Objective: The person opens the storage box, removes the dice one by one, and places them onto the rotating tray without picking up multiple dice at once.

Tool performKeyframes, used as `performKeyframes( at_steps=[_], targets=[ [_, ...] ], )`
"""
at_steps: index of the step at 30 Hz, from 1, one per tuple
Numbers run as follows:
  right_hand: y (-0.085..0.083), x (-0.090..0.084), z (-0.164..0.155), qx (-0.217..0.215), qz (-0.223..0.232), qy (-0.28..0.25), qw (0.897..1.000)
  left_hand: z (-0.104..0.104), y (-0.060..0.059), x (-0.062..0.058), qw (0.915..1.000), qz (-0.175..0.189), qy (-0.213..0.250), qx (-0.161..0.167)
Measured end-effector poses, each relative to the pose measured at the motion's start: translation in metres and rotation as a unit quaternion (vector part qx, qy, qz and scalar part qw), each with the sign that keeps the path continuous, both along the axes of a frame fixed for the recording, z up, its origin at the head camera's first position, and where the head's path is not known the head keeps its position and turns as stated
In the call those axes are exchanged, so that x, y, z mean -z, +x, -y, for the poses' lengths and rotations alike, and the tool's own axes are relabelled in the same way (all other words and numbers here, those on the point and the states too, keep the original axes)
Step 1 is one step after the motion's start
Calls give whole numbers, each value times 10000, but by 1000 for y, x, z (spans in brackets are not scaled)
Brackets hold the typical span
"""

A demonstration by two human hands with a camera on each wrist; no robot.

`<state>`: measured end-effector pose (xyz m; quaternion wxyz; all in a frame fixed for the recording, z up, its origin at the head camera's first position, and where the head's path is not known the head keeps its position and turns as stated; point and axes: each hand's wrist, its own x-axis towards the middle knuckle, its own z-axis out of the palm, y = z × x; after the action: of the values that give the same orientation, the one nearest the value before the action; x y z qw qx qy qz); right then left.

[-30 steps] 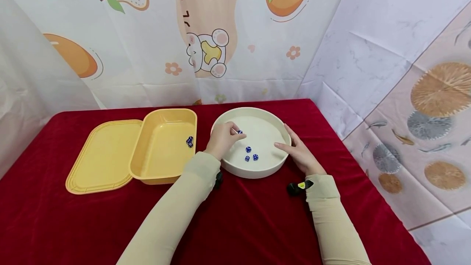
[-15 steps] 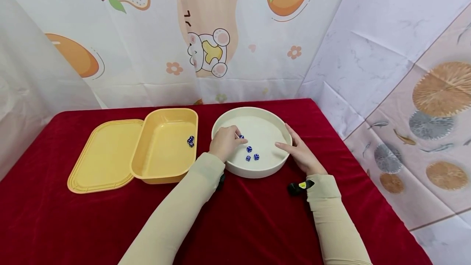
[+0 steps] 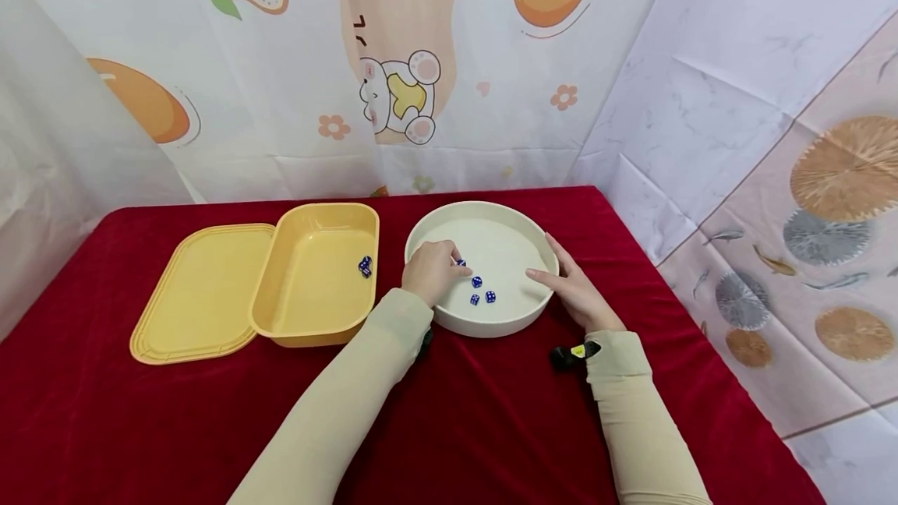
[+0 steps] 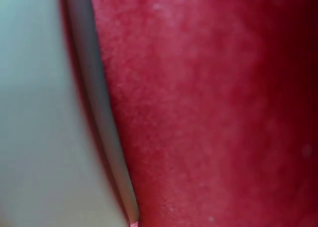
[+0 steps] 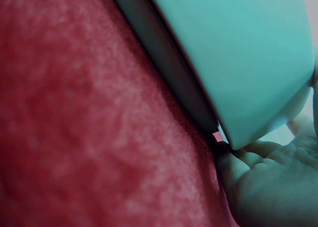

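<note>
A round cream tray (image 3: 491, 323) stands on the red cloth, with several blue dice in it. My left hand (image 3: 429, 273) reaches over its left rim, thumb and fingers pinching one blue die (image 3: 461, 263) low inside the tray. Close to the fingertips lie a blue die (image 3: 477, 282) and two more dice just below it. On the right side, my right hand (image 3: 578, 296) grips the tray wall, thumb over the rim and fingers along the outside. The right wrist view shows the right hand (image 5: 278, 182) against the tray's outer wall (image 5: 238, 63). In the left wrist view the left hand is hidden.
To the left of the tray sits a yellow rectangular box (image 3: 309, 287) with a few blue dice (image 3: 365, 265) by its right wall. A yellow lid (image 3: 199, 294) lies flat beside it, its right edge meeting the box. Printed curtains (image 3: 491, 131) hang behind the table.
My left hand has shifted slightly right and toward me, and the die at its fingertips has moved with it. The right hand keeps its grip on the tray.
</note>
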<state>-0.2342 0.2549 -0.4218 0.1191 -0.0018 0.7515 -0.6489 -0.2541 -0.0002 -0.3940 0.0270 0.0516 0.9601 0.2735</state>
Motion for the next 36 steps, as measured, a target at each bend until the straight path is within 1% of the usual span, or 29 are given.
performKeyframes(
  at_steps=[8, 13, 21, 26, 32, 36],
  targets=[
    [-1, -1, -1, -26, -55, -78, 10000, -1, -1, -1, 10000, 16, -17, -39],
    [-2, -2, 0, 11, -12, -58, 10000, -1, -1, -1, 10000, -56, -48, 1],
    [0, -1, 0, 11, -34, -61, 10000, -1, -1, 0, 9999, 3, -101, -25],
    [1, -1, 0, 2, 12, -10, 10000, -1, 0, 0, 9999, -34, -100, -4],
    [1, -1, 0, -6, 18, -17, 10000, 0, 2, 0, 9998, -163, 104, -2],
    [1, -1, 0, -15, -3, -23, 10000, 1, 1, -3, 9989, -113, 462, -29]
  ],
)
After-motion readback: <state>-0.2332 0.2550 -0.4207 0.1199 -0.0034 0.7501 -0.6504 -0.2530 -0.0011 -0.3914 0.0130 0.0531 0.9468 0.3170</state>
